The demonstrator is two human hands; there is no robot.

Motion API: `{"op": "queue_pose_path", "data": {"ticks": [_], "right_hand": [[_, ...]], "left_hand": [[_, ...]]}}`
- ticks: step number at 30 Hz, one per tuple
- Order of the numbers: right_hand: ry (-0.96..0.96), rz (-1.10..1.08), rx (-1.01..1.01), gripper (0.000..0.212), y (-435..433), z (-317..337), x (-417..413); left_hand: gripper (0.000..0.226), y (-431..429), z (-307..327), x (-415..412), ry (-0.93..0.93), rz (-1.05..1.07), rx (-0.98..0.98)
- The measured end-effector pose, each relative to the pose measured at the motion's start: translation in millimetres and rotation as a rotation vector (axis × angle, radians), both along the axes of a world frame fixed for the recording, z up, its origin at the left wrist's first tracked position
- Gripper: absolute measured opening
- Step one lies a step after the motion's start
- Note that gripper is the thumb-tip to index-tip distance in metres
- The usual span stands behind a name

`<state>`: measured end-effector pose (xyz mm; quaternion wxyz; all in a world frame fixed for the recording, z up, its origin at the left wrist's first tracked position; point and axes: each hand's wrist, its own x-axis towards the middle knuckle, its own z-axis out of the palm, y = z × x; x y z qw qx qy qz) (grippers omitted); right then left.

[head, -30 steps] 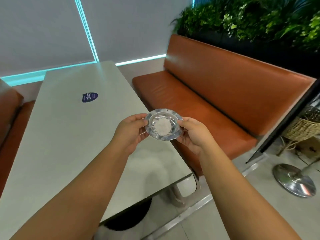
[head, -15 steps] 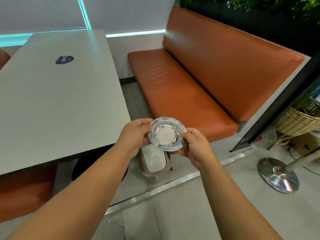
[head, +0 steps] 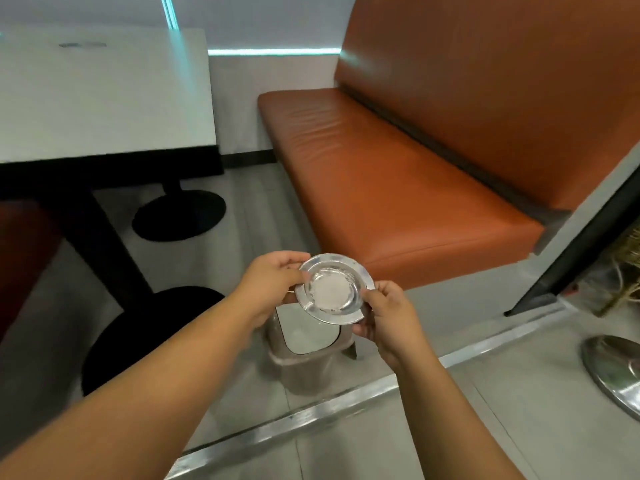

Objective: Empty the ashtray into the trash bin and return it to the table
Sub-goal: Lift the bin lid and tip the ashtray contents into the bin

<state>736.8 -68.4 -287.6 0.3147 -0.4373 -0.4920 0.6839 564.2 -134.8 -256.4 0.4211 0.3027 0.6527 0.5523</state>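
One orange bench seat (head: pixel 398 168) ran along the right, and one pale counter (head: pixel 104 95) stood at upper left on two black pedestal bases, well apart from the work, so the ashtray's place of return lay behind and to the left. On the floor between them sat one small trash bin (head: pixel 308 362), its lid panel facing up. One round metal ashtray (head: pixel 334 288) was held directly above that bin, apparently so nothing would spill on the floor once it was tipped. It was kept nearly level, a pale layer of ash still in its bowl, so the emptying was judged not yet begun. Two hands shared it: the left hand (head: pixel 268 289) had its grip pinched on the near-left rim, and the right hand (head: pixel 386 315) had its grip closed on the right rim, steadying the shallow dish from both sides.
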Motion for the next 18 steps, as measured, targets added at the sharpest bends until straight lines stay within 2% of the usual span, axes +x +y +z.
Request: {"op": "queue_pose_path", "data": {"ticks": [4, 6, 8, 10, 12, 13, 15, 18], "right_hand": [[0.014, -0.001, 0.032, 0.010, 9, -84, -25], [0.035, -0.013, 0.033, 0.011, 13, -116, -33], [0.035, -0.027, 0.030, 0.012, 16, -138, -34], [-0.002, -0.049, 0.021, 0.013, 19, -150, -32], [-0.054, -0.065, 0.012, 0.013, 22, -153, -29], [-0.076, -0.072, 0.013, 0.013, 23, -153, -28], [-0.131, -0.086, 0.038, 0.013, 27, -150, -27], [-0.245, -0.115, 0.133, 0.012, 30, -145, -32]], "left_hand": [[0.022, 15, -88, -31, 0.037, 0.016, -0.002], [0.025, 25, -117, -51, 0.175, 0.065, -0.009], [0.042, 37, -136, -70, 0.462, 0.017, -0.064], [0.071, 47, -147, -82, 0.750, -0.185, -0.208], [0.099, 55, -153, -87, 0.901, -0.393, -0.341], [0.109, 58, -156, -88, 0.918, -0.441, -0.372], [0.120, 61, -165, -87, 0.888, -0.399, -0.379], [0.118, 56, -180, -78, 0.967, -0.215, -0.314]]}}
